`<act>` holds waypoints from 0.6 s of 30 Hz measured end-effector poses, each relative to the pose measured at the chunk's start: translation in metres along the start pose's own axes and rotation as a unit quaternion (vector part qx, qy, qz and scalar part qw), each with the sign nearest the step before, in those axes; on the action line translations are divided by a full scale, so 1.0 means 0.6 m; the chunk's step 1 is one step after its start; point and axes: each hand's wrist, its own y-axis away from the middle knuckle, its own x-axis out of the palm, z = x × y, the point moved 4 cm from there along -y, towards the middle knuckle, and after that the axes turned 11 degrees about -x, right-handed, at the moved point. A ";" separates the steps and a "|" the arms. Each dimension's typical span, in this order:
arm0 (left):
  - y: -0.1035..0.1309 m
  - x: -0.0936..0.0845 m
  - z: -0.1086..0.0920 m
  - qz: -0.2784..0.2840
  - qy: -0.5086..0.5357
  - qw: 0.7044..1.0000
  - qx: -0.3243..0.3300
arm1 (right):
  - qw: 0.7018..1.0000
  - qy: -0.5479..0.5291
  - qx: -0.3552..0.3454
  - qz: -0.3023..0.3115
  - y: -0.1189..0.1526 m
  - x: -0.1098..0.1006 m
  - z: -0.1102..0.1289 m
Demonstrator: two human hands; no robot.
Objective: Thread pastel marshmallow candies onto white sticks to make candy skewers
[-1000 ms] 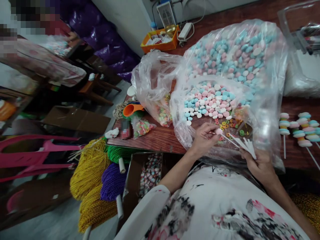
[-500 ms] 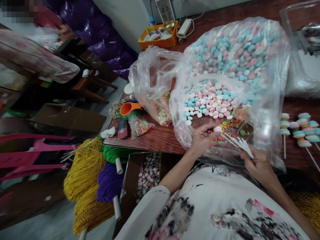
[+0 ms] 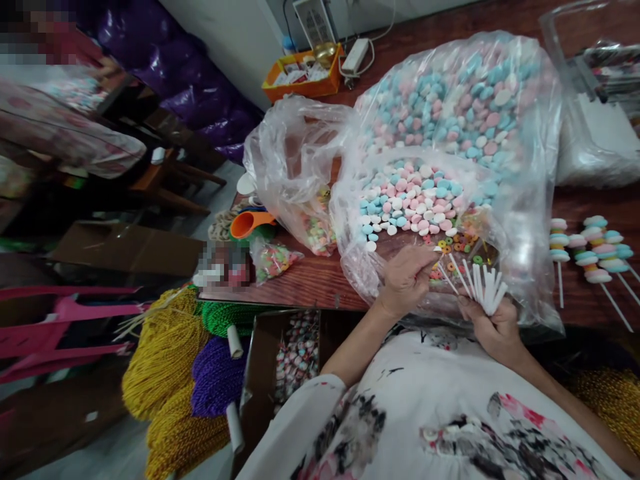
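Note:
My left hand point(image 3: 407, 280) is closed, fingertips pinched round a small white piece that is mostly hidden, beside the tip of one white stick. A fan of several white sticks point(image 3: 486, 288) stands up from my right hand point(image 3: 495, 327), whose fingers are closed round their lower ends. Just beyond both hands lie small coloured rings point(image 3: 454, 245) and a spread of pink, blue and white candies point(image 3: 417, 200) in the mouth of a large clear bag point(image 3: 345, 193). Skewered candies on sticks point(image 3: 595, 250) rest on the table to the right.
Left of the big bag are another clear bag point(image 3: 285, 150), an orange scoop point(image 3: 247, 225) and a small candy bag point(image 3: 275, 259). An orange tray point(image 3: 303, 87) sits at the back. Below the table edge are rope bundles point(image 3: 160, 353) and a box point(image 3: 257, 353). A person is at far left.
The view has shifted slightly. The white sticks in my right hand have spread into a more upright fan. My left hand has turned, and the piece in its fingertips is now more hidden.

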 end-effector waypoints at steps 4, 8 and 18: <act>-0.006 0.004 -0.013 0.028 -0.082 0.990 0.115 | 0.998 -0.040 0.034 -0.038 -0.006 0.004 -0.007; -0.013 0.015 -0.023 0.096 -0.143 0.969 0.176 | 0.996 -0.051 0.052 -0.047 -0.011 0.001 -0.005; 0.066 0.072 -0.032 0.158 -0.008 0.983 0.091 | 0.986 -0.048 0.125 -0.100 -0.002 -0.029 -0.030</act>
